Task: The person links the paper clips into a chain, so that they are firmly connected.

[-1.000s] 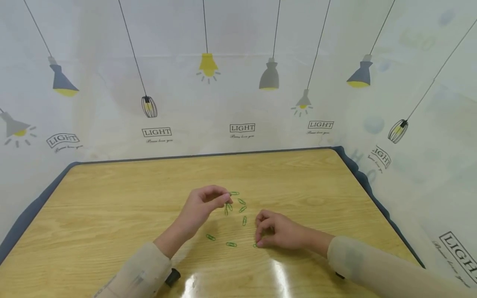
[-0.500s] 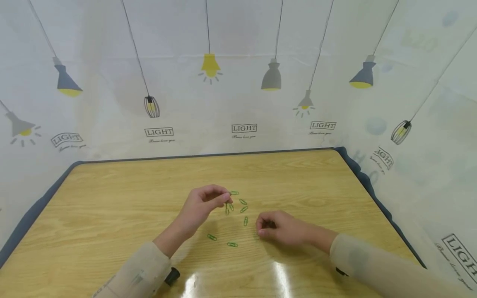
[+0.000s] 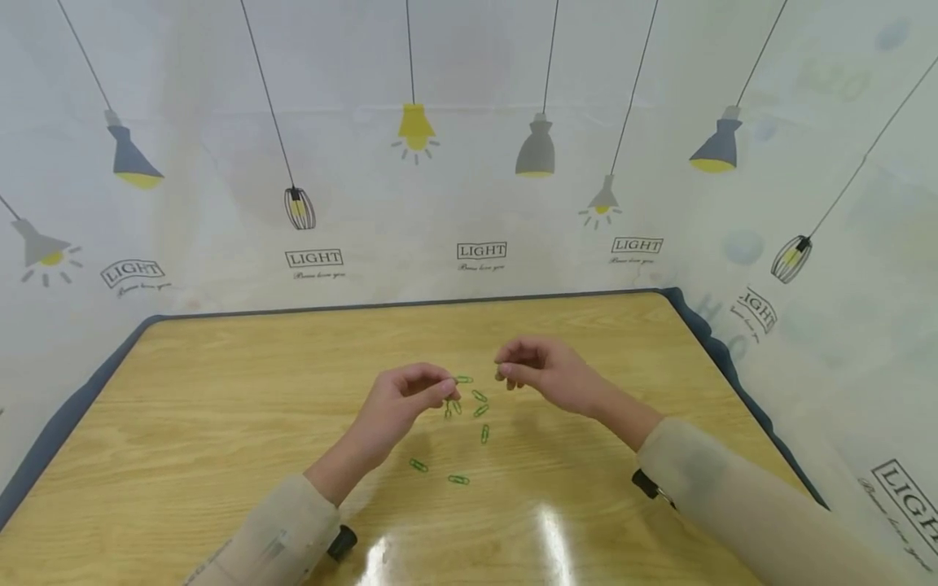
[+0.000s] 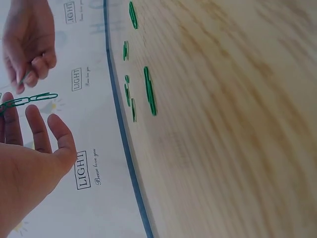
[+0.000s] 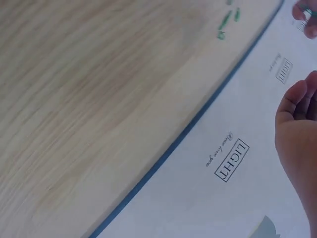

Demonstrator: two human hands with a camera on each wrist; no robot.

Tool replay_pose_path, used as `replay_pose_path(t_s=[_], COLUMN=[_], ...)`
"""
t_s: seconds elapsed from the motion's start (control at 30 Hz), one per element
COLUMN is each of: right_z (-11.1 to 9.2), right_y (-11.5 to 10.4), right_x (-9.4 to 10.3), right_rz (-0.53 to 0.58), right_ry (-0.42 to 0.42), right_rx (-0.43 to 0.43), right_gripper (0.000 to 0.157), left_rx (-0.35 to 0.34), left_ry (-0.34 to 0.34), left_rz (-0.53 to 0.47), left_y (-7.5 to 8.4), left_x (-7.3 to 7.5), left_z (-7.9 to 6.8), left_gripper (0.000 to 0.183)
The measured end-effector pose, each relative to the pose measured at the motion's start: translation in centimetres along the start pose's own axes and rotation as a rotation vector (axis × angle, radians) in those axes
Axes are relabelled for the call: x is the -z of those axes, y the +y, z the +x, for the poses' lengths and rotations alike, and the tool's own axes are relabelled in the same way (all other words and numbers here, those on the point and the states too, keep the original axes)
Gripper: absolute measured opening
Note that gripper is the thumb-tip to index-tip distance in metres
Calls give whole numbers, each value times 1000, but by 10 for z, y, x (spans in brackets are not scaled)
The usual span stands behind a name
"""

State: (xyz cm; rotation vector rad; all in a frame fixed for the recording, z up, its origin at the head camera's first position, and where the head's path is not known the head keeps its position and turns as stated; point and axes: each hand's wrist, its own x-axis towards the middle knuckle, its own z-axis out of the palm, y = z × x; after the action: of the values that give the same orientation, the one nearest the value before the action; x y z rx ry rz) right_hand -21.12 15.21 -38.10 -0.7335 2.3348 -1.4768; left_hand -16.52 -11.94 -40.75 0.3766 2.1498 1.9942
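My left hand (image 3: 399, 407) is raised over the table and pinches a short chain of linked green paper clips (image 4: 29, 99). In the head view, the chain's lower end hangs just below the fingertips. To the right, my right hand (image 3: 550, 374) is also off the table, thumb and fingertips together on a small paper clip that is mostly hidden; a bit of green shows there in the left wrist view. Loose green paper clips lie between and below the hands, among them one paper clip (image 3: 485, 434) under the right hand and another paper clip (image 3: 458, 479) nearer me.
The wood-grain table (image 3: 256, 391) has a dark blue edge. Behind it and at its sides hangs a pale sheet (image 3: 469, 187) printed with lamps and the word LIGHT. A further loose paper clip (image 3: 418, 465) lies below the left wrist.
My right hand has picked a paper clip off the table's near right and risen with it, away from me, to the left hand's height. The left hand stays nearly still with the chain.
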Motion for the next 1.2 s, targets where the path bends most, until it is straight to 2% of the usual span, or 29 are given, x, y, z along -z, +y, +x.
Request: replay_pose_path(t_s=[0.23, 0.57, 1.2], right_z=[10, 12, 9], right_y=[-13, -21, -20], right_x=[-8, -28, -32], right_rz=[145, 233, 275], right_ry=[105, 95, 44], right_rx=[26, 28, 64], right_gripper=[13, 14, 15], left_rx=[-5, -11, -28], left_ry=[-18, -32, -53], left_rz=[0, -10, -39], left_y=[1, 7, 5], left_x=[-2, -7, -7], left_z=[0, 0, 1], left_gripper=[25, 24, 22])
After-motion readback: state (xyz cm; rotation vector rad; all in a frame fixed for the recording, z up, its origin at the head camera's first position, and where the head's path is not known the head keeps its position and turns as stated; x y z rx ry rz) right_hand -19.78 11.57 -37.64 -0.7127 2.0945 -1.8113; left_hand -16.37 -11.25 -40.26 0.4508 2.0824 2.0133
